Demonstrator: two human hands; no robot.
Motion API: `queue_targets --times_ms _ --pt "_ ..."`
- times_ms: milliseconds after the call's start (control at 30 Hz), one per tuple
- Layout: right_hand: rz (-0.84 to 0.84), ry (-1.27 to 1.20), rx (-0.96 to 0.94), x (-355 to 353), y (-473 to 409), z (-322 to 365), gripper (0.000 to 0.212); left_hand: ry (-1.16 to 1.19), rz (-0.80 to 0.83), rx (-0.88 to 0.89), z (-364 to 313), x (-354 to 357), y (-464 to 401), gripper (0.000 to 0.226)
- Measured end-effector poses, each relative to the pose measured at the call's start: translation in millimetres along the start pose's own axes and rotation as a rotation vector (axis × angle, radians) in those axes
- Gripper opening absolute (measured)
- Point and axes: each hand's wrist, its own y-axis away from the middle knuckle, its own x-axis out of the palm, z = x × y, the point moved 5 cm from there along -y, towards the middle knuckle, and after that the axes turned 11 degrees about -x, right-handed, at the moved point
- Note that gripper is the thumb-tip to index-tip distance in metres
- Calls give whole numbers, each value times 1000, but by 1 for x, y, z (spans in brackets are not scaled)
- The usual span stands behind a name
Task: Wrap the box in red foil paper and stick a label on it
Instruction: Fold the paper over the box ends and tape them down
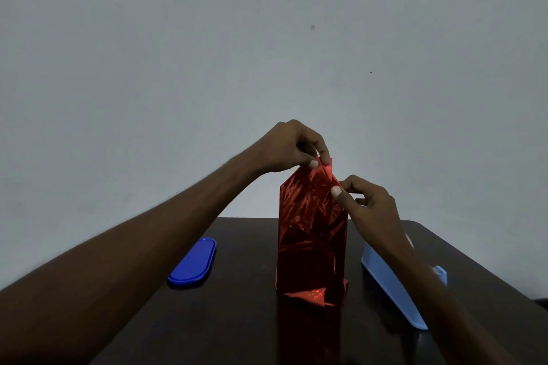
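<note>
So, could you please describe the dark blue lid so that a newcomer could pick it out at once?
Start at the dark table and find the upright box wrapped in red foil at its middle. The lid lies flat to the left of that box, apart from it. It is deep blue and long with rounded ends, unlike the paler blue container on the right.

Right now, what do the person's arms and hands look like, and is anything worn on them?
Both arms are bare as far as the view shows: no sleeves, gloves, watch or rings are visible. The left hand and right hand have short, pale fingernails.
</note>
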Motion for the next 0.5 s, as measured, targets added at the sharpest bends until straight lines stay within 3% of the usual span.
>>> queue_targets --times_ms 500 --pt "3 -13 -15 2 -1 1 17 -9 -5 -39 6 -3 -4 13"
